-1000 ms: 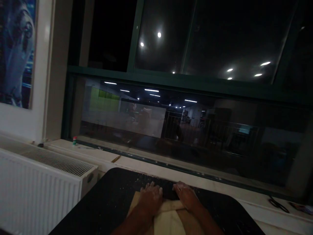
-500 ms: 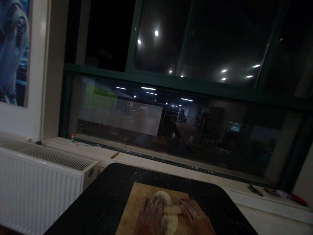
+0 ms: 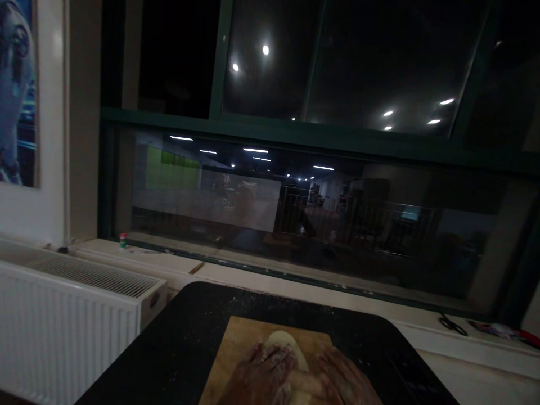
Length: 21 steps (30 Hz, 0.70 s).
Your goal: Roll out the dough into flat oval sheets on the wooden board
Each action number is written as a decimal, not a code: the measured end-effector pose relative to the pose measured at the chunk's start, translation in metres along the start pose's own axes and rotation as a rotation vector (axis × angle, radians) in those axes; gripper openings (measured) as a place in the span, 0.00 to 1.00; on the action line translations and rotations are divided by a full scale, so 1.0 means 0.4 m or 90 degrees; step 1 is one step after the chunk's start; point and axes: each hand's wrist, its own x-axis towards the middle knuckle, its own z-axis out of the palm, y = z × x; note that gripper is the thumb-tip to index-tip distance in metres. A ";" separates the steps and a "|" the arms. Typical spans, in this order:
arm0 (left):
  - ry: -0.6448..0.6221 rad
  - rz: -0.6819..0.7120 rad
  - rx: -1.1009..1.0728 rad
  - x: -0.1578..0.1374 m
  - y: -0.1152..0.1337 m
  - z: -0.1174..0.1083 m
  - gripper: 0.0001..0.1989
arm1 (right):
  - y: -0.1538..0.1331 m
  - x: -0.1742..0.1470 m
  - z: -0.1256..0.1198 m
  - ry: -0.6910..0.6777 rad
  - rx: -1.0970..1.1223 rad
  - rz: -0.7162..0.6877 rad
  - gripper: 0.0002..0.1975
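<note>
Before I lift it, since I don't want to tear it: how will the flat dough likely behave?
The dough will probably droop: it looks like a thin, flat sheet. It may cling slightly, given pale residue on the left hand.

Head-worn view toward the window

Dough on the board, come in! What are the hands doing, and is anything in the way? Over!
Left hand and right hand at the rolling pin. Flattened dough under it, on wooden board. Left hand hides part of the dough.
</note>
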 end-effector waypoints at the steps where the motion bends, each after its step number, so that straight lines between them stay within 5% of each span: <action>1: -0.043 -0.029 -0.051 0.019 -0.005 0.002 0.19 | 0.016 0.019 0.005 -0.028 0.000 -0.003 0.20; 7: -0.298 -0.185 -0.235 0.117 -0.074 0.049 0.22 | 0.076 0.196 0.046 -0.316 0.061 0.110 0.26; 10: -0.363 -0.343 -0.219 0.144 -0.099 0.097 0.26 | 0.096 0.289 0.080 -0.342 0.087 0.124 0.23; 15: -0.324 -0.466 -0.141 0.139 -0.062 0.125 0.30 | 0.098 0.319 0.116 -0.349 0.118 0.123 0.22; 21: -0.171 -0.354 -0.028 0.093 0.018 0.108 0.26 | 0.074 0.166 0.042 -0.347 0.110 0.131 0.22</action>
